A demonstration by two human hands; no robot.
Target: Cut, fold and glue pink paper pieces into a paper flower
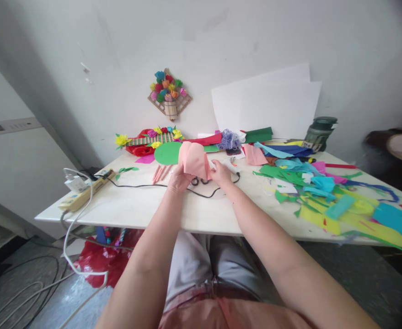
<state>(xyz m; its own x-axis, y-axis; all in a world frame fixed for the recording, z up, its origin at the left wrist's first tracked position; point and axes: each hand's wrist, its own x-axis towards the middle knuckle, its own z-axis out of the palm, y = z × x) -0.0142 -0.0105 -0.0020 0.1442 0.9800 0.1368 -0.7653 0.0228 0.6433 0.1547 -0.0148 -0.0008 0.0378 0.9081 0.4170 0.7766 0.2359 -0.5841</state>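
Your lap and both forearms fill the foreground. Your left hand (178,180) and right hand (220,173) each hold a pinching grip on the pink sheet (194,160), raised just above the tabletop (146,208). The sheet looks thin, soft and light; judged floppy, best held at its edges. Scissors (201,181) lie beneath it. Matte coloured offcuts (327,201) litter the right side.

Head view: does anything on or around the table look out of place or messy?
Yes. Paper scraps are strewn over the table's right half, some overhanging the front edge. A power strip sits at the left edge, its cables trailing to the floor. Both hands hold pink paper.
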